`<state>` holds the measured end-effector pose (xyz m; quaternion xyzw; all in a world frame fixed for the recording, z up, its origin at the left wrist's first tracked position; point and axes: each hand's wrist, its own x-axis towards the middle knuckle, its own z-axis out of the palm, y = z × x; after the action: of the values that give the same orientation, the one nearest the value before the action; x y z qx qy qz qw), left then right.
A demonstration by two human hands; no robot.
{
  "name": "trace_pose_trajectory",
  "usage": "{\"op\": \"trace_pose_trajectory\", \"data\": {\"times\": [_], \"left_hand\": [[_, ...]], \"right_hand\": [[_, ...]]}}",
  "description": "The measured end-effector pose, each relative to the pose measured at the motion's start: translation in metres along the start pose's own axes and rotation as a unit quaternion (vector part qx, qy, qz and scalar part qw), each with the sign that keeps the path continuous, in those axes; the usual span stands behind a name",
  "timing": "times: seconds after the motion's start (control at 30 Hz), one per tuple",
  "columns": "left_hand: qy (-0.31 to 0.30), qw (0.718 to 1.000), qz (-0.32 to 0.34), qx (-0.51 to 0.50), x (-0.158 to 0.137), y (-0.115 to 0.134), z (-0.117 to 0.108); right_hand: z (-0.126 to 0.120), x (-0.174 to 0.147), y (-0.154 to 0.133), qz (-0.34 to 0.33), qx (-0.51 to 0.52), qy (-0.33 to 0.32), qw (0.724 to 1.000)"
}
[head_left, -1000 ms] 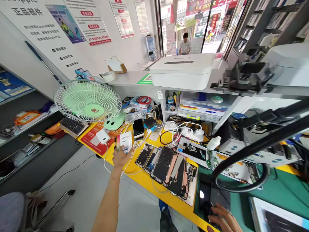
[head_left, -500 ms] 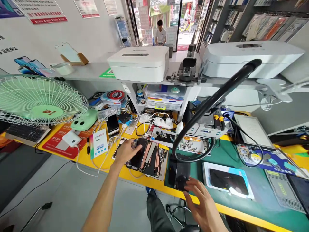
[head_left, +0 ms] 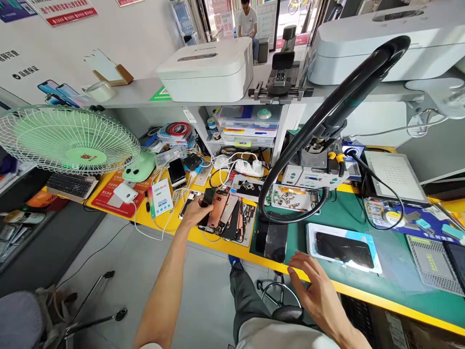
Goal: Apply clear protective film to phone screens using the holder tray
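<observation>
My left hand (head_left: 196, 212) is closed on a black phone screen (head_left: 209, 197), tilted up above a pile of phone parts. The fingers cover part of it. Just right of that hand, coppery and dark phone screens (head_left: 218, 210) lie in an overlapping row on the yellow tabletop. My right hand (head_left: 314, 283) hangs open over the front edge of the table, fingers loosely spread and holding nothing. The nearest thing to it is a dark phone (head_left: 276, 242) on the green mat (head_left: 294, 237). Farther right, another black phone (head_left: 344, 249) rests on a white and blue package.
A black flexible tube (head_left: 290, 160) arches over the bench. Behind it stands a grey machine (head_left: 308, 175), beside a tray of small metal parts (head_left: 296, 198). White cables (head_left: 176, 194) and a green fan (head_left: 87, 155) occupy the left. A person sits beyond the shelf.
My left hand has picked up the black screen from the pile, uncovering a coppery part. My right hand has drawn back from the dark phone toward the table edge. The view has tilted down.
</observation>
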<state>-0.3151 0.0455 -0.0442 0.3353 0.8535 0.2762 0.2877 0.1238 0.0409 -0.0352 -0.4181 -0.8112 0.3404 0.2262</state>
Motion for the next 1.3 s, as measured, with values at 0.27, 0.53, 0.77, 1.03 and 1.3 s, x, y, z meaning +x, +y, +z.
{"op": "trace_pose_trajectory", "data": {"times": [0.27,0.53,0.77,1.03,1.3], "left_hand": [[-0.038,0.986,-0.034,-0.161,-0.001,-0.014,-0.04],[0.026,0.997,-0.008,0.073,-0.01,0.0,-0.011],[0.036,0.962,0.036,0.269,-0.019,0.024,0.028],[0.045,0.935,0.093,0.34,-0.029,0.027,0.039],[0.108,0.94,0.134,0.296,-0.036,0.022,0.034]], "right_hand": [[-0.002,-0.008,0.007,0.041,-0.001,-0.017,0.999],[-0.003,-0.014,-0.004,0.066,0.042,-0.069,0.995],[0.0,-0.024,-0.005,0.059,0.039,-0.115,0.991],[-0.002,-0.036,0.009,0.1,0.033,-0.139,0.985],[-0.005,-0.048,0.014,0.142,-0.008,-0.209,0.967]]}}
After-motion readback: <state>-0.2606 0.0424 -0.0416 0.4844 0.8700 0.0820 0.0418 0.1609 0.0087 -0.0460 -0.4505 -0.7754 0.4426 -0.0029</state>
